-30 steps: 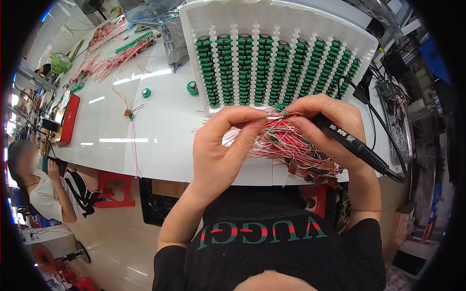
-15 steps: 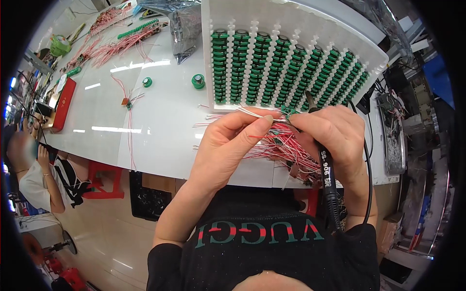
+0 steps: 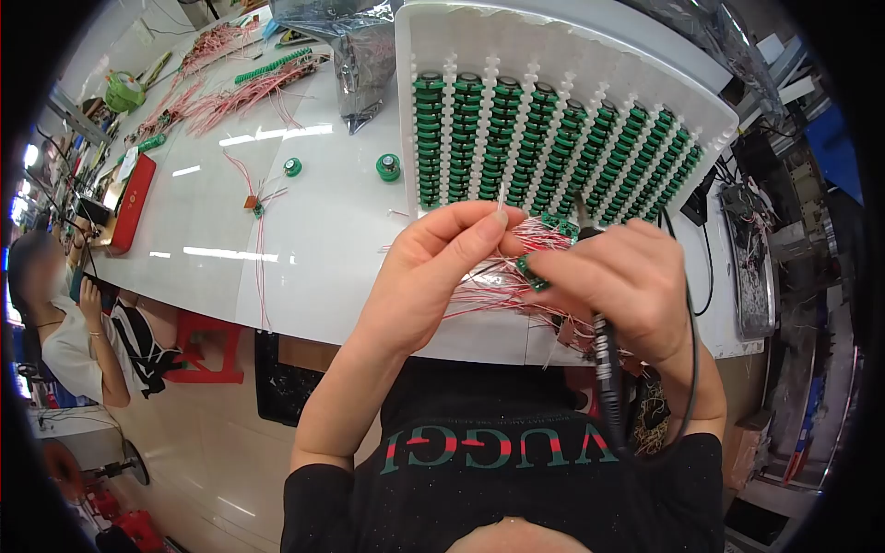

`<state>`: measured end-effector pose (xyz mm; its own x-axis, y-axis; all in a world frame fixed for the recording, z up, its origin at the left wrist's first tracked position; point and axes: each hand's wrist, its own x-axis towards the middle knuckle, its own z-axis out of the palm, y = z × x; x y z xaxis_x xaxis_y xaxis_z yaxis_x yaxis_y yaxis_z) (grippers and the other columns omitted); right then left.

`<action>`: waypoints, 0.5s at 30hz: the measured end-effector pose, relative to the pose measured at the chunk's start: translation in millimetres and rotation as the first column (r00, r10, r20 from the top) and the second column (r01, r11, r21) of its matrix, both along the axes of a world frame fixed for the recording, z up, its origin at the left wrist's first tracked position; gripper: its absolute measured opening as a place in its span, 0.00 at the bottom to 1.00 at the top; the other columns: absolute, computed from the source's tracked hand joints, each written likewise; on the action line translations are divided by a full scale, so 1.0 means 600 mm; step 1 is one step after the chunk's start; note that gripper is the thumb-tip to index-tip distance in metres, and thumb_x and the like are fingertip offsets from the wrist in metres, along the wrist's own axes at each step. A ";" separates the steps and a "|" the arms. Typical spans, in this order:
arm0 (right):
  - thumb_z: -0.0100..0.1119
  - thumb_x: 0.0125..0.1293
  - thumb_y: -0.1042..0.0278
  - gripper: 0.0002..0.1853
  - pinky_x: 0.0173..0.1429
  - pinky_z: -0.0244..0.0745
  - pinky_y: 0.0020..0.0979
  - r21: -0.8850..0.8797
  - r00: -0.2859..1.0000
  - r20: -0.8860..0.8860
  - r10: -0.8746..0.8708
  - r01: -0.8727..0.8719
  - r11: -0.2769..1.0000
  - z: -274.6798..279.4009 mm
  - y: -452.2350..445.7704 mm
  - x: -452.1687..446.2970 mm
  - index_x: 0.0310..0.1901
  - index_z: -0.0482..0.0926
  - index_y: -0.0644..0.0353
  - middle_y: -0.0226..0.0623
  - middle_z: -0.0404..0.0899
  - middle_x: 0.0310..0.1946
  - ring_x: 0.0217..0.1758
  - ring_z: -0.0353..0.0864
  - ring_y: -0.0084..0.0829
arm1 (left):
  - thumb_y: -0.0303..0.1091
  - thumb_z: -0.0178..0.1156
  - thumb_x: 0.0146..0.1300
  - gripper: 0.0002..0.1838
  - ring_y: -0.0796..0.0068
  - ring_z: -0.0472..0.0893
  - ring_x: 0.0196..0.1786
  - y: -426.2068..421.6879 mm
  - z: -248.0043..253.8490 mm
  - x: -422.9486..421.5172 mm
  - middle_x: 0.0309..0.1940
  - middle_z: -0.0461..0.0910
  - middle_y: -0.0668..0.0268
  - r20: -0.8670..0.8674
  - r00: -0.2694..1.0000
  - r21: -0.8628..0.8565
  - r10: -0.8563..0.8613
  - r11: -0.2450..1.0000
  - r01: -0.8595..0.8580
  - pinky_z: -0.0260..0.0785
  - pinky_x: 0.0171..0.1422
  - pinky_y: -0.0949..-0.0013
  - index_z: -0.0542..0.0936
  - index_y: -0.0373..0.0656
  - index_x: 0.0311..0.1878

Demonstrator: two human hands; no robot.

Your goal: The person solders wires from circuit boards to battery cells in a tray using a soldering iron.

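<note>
My left hand [image 3: 429,276] is closed, its thumb and forefinger pinching a thin white wire [image 3: 501,196] that points up. My right hand [image 3: 631,281] is wrapped round a soldering iron [image 3: 605,369], whose tip side points up toward the tray. By the right fingertips is a small green circuit board [image 3: 531,274]; whether they grip it too I cannot tell. Beneath both hands lies a bundle of red and white wires [image 3: 489,297], with another green board [image 3: 559,224] at its upper end.
Beyond my hands a white foam tray [image 3: 564,55] holds rows of green round parts. Two loose green parts [image 3: 388,167] and a wired piece [image 3: 253,204] lie left. Farther off are wire bundles [image 3: 235,101] and a red box [image 3: 135,203]. Another person [image 3: 78,346] sits at left.
The white wire in my left fingers has swung from slanting left to upright. My right hand has shifted slightly lower, and the green board by its fingertips now shows. The view has shifted slightly.
</note>
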<state>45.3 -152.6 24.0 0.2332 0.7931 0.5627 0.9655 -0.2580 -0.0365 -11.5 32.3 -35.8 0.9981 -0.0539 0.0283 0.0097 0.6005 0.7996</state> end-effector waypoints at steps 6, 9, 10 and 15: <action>0.68 0.44 0.63 0.15 0.27 0.67 0.28 0.170 0.980 -0.192 -0.059 0.093 0.981 0.035 -0.010 0.013 0.33 0.78 0.59 0.32 0.75 0.20 0.22 0.75 0.30 | 0.29 0.54 0.63 0.09 0.77 0.78 0.39 0.003 0.023 -0.017 0.33 0.79 0.63 0.064 0.998 0.255 -0.027 0.967 0.010 0.70 0.47 0.73 0.76 0.33 0.43; 0.68 0.45 0.67 0.13 0.27 0.68 0.27 0.223 0.942 -0.337 -0.003 0.083 0.971 0.029 0.003 0.008 0.33 0.78 0.59 0.32 0.74 0.19 0.22 0.75 0.29 | 0.28 0.54 0.62 0.09 0.75 0.79 0.38 0.001 0.033 -0.018 0.34 0.79 0.61 0.074 0.991 0.301 -0.107 0.950 0.080 0.72 0.46 0.72 0.76 0.33 0.42; 0.67 0.47 0.69 0.11 0.26 0.68 0.26 0.194 0.930 -0.366 0.025 0.050 0.980 0.030 0.007 0.006 0.33 0.78 0.60 0.33 0.74 0.21 0.23 0.75 0.29 | 0.28 0.55 0.62 0.09 0.74 0.79 0.38 -0.003 0.034 -0.017 0.34 0.79 0.61 0.083 0.988 0.305 -0.130 0.947 0.099 0.72 0.46 0.71 0.76 0.32 0.42; 0.66 0.49 0.70 0.08 0.27 0.70 0.26 0.218 0.886 -0.456 0.085 0.019 0.976 0.022 0.013 0.003 0.31 0.79 0.60 0.34 0.75 0.23 0.24 0.76 0.30 | 0.30 0.56 0.62 0.11 0.76 0.78 0.41 -0.007 0.027 -0.014 0.38 0.78 0.62 0.054 0.982 0.351 -0.179 0.924 0.149 0.71 0.47 0.73 0.76 0.33 0.44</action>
<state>47.0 -144.8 37.1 0.4821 0.6801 0.5522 0.8338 -0.1626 -0.5277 -20.0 28.1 -19.5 0.9692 -0.2383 0.0618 0.0088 0.2843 0.9587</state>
